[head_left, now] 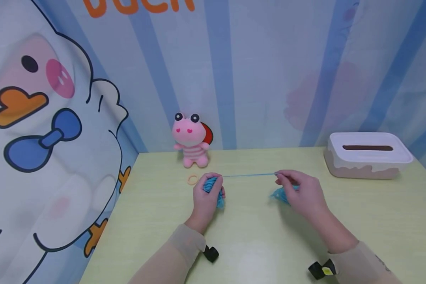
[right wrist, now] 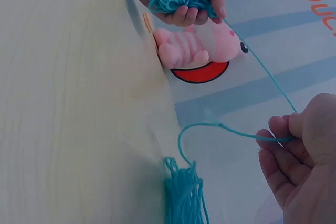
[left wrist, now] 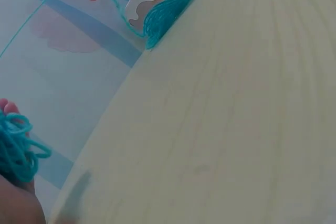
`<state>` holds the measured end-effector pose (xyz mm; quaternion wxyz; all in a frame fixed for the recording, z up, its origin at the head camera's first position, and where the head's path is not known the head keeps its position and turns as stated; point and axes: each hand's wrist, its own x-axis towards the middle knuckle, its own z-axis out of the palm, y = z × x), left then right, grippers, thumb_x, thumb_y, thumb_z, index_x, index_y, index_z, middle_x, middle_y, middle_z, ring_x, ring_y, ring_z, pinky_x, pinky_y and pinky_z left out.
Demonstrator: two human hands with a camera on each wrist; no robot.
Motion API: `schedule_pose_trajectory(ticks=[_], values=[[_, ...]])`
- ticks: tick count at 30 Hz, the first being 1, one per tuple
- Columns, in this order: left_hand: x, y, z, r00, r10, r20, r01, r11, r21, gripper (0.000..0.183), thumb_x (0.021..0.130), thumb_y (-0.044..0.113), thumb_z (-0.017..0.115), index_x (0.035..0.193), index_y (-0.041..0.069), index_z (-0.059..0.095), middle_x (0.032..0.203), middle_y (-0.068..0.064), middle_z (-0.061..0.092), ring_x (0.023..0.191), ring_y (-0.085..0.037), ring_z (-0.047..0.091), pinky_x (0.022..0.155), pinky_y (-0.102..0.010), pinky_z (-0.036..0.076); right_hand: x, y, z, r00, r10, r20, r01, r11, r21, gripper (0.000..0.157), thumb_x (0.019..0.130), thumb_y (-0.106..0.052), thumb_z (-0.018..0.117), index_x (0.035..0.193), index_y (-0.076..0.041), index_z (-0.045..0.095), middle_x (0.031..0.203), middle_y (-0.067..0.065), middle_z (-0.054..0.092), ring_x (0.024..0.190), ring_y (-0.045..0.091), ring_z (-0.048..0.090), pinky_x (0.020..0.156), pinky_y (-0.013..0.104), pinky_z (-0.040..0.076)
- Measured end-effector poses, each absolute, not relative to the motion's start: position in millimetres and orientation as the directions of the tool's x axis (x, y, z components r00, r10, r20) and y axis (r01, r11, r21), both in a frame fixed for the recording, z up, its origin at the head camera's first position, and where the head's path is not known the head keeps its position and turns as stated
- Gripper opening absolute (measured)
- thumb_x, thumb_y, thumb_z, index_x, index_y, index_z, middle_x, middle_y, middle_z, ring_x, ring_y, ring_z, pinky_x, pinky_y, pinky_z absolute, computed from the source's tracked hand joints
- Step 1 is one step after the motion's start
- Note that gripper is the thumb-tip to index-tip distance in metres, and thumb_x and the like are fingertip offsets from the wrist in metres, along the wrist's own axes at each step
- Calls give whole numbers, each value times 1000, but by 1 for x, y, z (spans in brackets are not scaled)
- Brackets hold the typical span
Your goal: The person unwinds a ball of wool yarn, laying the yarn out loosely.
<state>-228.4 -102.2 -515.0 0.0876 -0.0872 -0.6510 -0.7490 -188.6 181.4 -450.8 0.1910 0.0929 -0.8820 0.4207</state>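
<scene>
My left hand (head_left: 205, 199) grips a wound bundle of teal yarn (head_left: 210, 185), with loops sticking out below the fingers; the same bundle (right wrist: 181, 1) shows at the top of the right wrist view. From it a single strand (head_left: 250, 174) runs taut across to my right hand (head_left: 303, 193), whose thumb and fingertips pinch it. Past that pinch the strand droops in a curve to a second bundle of teal yarn (right wrist: 185, 195), which lies on the table below the right hand. In the head view this bundle (head_left: 281, 195) is partly hidden behind the hand.
A pink plush toy (head_left: 191, 140) stands at the table's back edge, with a small orange ring (head_left: 193, 180) before it. At the back right sits a tissue box (head_left: 369, 156). Behind the pale table (head_left: 248, 236) hangs a blue striped cloth (head_left: 262, 79).
</scene>
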Motion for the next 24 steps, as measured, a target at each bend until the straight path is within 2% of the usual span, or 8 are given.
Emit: schedule_pose_trajectory(ticks=[2, 5, 8, 12, 15, 19, 21, 24], values=[[-229, -103, -515, -967, -20, 255, 255, -134, 958, 33, 109, 24, 71, 122, -6, 65, 80, -5, 68, 66, -15, 67, 64, -24, 62, -188, 191, -452, -914, 18, 406, -304, 633, -712, 20, 109, -16, 69, 121, -8, 83, 98, 7, 86, 91, 24, 82, 67, 12, 54], [-229, -103, -516, -966, -32, 255, 257, -128, 958, 37, 111, 23, 69, 125, -11, 62, 80, -4, 67, 65, -14, 66, 63, -23, 61, -186, 206, -453, -920, 45, 389, -273, 639, -719, 21, 110, -20, 69, 123, -9, 82, 99, 8, 86, 88, 2, 77, 66, 11, 52], [-228, -104, -514, -968, -48, 246, 250, -118, 961, 38, 112, 23, 67, 126, -12, 62, 81, -5, 68, 65, -14, 66, 64, -23, 62, -184, 221, -455, -924, 63, 378, -250, 651, -717, 22, 110, -22, 69, 123, -9, 82, 99, 9, 86, 85, -18, 65, 68, 8, 52], [-227, -105, -512, -969, -66, 239, 244, -104, 964, 38, 112, 23, 66, 127, -12, 63, 83, -7, 68, 66, -14, 67, 65, -23, 63, -183, 239, -460, -934, 85, 346, -205, 666, -717, 26, 112, -25, 66, 126, -8, 80, 100, 11, 85, 85, -27, 58, 72, 2, 50], [-226, -105, -510, -967, -84, 242, 249, -85, 965, 37, 113, 22, 65, 128, -11, 63, 85, -9, 68, 67, -14, 67, 66, -23, 63, -183, 253, -463, -947, 100, 305, -156, 688, -709, 30, 113, -27, 64, 128, -7, 79, 102, 13, 85, 84, -26, 58, 73, 2, 50], [-225, -106, -510, -963, -115, 245, 254, -65, 965, 32, 113, 22, 64, 127, -7, 64, 86, -11, 68, 67, -15, 67, 67, -23, 62, -181, 268, -467, -962, 111, 249, -94, 723, -684, 33, 114, -28, 62, 131, -4, 77, 105, 15, 85, 83, -17, 60, 64, 13, 54], [-226, -106, -511, -959, -128, 251, 260, -59, 964, 30, 113, 22, 64, 126, -5, 66, 85, -10, 67, 66, -15, 66, 66, -24, 62, -181, 274, -469, -968, 110, 225, -72, 737, -672, 34, 114, -27, 62, 131, -3, 77, 105, 15, 85, 86, -6, 66, 62, 17, 54], [-226, -106, -513, -956, -144, 256, 266, -52, 963, 28, 113, 23, 64, 125, -1, 68, 84, -10, 67, 66, -16, 66, 66, -24, 62, -182, 281, -474, -980, 93, 177, -45, 761, -647, 34, 113, -26, 62, 128, 1, 77, 106, 17, 85, 90, 17, 74, 62, 23, 52]])
